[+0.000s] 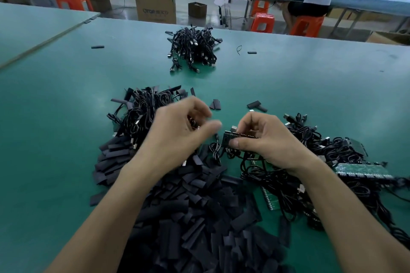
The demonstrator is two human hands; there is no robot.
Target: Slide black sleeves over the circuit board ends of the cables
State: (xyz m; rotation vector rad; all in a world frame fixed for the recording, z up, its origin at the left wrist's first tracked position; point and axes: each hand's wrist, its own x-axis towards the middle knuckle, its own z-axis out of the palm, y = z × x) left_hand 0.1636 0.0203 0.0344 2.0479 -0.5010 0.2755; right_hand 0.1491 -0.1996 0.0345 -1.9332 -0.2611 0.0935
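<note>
My right hand (264, 139) pinches a small dark circuit board (230, 136) at the end of a black cable, held just above the green table. My left hand (177, 133) hovers to its left, blurred, fingers loosely curled with nothing visibly held. A big heap of flat black sleeves (199, 213) lies under and in front of both hands. To the right sits a tangle of cables with bare green boards (363, 170). Behind my left hand is a pile of cables with sleeves on them (146, 106).
A further bundle of black cables (193, 47) lies at the back middle of the green table (310, 86). Loose sleeves (257, 105) are scattered nearby. Beyond the table edge stand orange stools, cardboard boxes and a seated person at another bench.
</note>
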